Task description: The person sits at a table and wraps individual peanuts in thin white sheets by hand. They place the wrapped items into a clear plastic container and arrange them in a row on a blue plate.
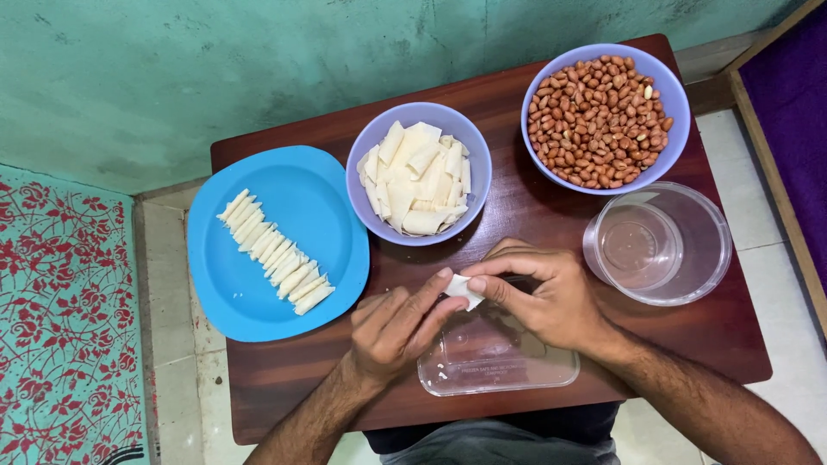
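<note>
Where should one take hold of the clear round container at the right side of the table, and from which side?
Probably the rim of the clear round container, gripped from above on its right edge. It stands upright and open, looks empty, and its wall is smooth and wide. The peanut bowl crowds its upper side, and the right hand, pinching a white piece with the left hand, sits to its left.

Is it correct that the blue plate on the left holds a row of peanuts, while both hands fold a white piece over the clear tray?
Not quite. In the head view the blue plate holds a row of white rolled pieces; the peanuts are in a purple bowl. The rest is right.
</note>
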